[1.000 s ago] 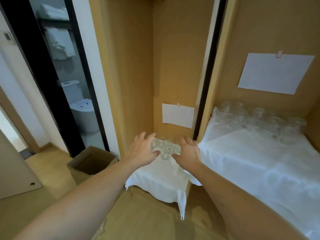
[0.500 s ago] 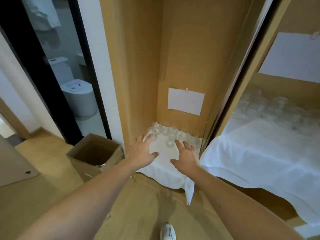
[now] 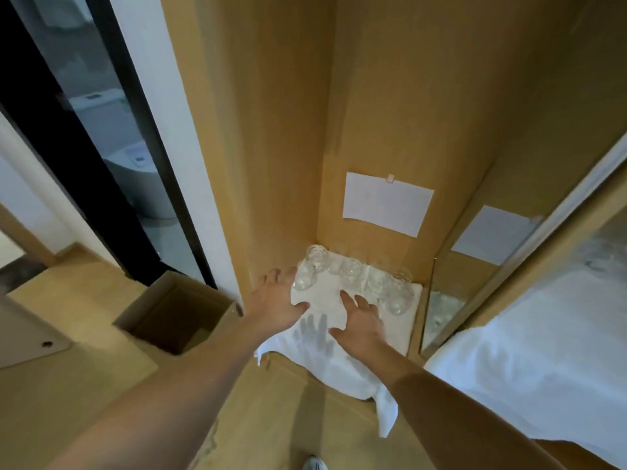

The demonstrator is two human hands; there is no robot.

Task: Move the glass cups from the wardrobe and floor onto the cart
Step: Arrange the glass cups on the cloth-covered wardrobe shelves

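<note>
Several clear glass cups point(image 3: 353, 271) stand in a cluster on a white cloth point(image 3: 325, 307) at the bottom of the narrow wooden wardrobe compartment point(image 3: 285, 164). My left hand point(image 3: 274, 298) is spread with straight fingers, and its fingertips reach the leftmost cup point(image 3: 307, 276). My right hand point(image 3: 359, 320) hovers over the cloth just in front of the cups, fingers spread and holding nothing. No cart is in view.
An open cardboard box point(image 3: 176, 313) sits on the wooden floor to the left. A dark-framed glass door point(image 3: 112, 144) leads to a bathroom. A white-covered surface point(image 3: 543, 361) fills the right side. A white sheet of paper point(image 3: 386, 206) is pinned to the wardrobe's back wall.
The view has tilted down and drawn closer to the lower compartment. Both hands have come off the cups, spread open and now reach forward toward them again.
</note>
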